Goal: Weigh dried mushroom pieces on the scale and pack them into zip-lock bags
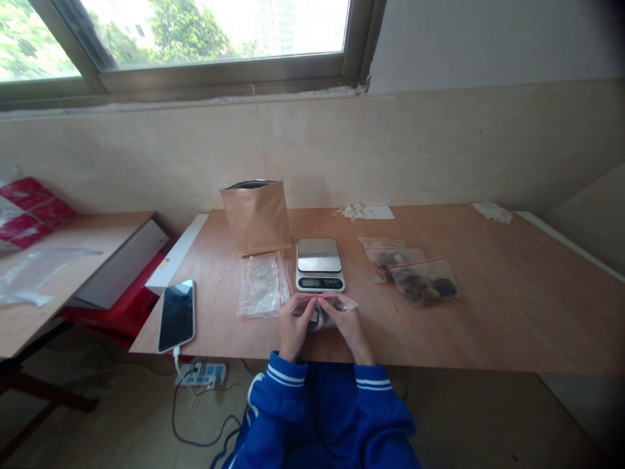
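A clear, thin plastic zip bag with a red seal line [319, 318] and dark contents is held just above or on the light-brown wooden worktop [517, 299], close to its near edge and just in front of the white digital scale with a silver plate [319, 260]. The mouth of the bag is pinched by both the left hand [293, 327] and the right hand [352, 327]: each grip is narrow, closed on the film, with the thumbs brought together near the middle of the red line. Whether the base is supported by the worktop cannot be told.

The bag is judged to be light, limp and rather slippery, with loose contents by which its lower part is likely to be bulged and shifted. It is best taken by the firmer strip along the seal, at two spots, with the film kept from being overstretched.

The mouth is turned towards the scale, and the filled part is left nearer the blue sleeves [287, 391]. The red line is laid left to right, roughly along the near edge; the bag's long axis cannot be judged, since much of its body is covered by the hands.
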`<state>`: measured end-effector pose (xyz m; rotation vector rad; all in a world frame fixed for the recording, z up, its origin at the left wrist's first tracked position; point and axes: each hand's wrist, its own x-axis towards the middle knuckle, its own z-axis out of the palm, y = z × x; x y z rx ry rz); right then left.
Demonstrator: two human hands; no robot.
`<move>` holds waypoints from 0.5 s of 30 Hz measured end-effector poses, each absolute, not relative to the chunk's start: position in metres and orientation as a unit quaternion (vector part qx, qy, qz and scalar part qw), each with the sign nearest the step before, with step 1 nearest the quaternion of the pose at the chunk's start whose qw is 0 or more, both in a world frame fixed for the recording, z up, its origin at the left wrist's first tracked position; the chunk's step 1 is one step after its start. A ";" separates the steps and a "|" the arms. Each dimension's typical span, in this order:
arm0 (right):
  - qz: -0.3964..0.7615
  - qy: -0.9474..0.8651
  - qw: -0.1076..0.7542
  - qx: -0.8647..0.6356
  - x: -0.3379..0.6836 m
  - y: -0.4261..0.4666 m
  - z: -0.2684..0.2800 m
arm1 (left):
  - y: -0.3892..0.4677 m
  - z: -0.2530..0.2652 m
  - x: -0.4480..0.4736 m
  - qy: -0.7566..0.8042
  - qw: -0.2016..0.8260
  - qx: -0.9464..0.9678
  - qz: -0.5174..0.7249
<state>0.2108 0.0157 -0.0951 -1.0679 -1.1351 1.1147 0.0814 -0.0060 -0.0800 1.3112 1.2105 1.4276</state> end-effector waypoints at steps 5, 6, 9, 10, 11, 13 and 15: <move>0.452 -0.498 0.584 -0.455 0.211 0.013 -0.092 | -0.004 -0.081 0.081 0.474 0.431 0.522 0.563; 0.450 -0.499 0.585 -0.453 0.211 0.012 -0.092 | -0.003 -0.081 0.081 0.471 0.434 0.524 0.562; 0.445 -0.494 0.593 -0.454 0.209 0.012 -0.091 | -0.003 -0.082 0.083 0.468 0.431 0.524 0.566; 0.443 -0.490 0.596 -0.456 0.209 0.012 -0.092 | -0.003 -0.082 0.083 0.471 0.426 0.522 0.570; 0.443 -0.486 0.598 -0.458 0.208 0.013 -0.092 | -0.003 -0.082 0.084 0.475 0.421 0.519 0.573; 0.451 -0.477 0.598 -0.460 0.207 0.014 -0.093 | -0.004 -0.082 0.086 0.483 0.410 0.514 0.578; 0.462 -0.465 0.597 -0.463 0.208 0.015 -0.095 | -0.004 -0.081 0.086 0.491 0.407 0.507 0.581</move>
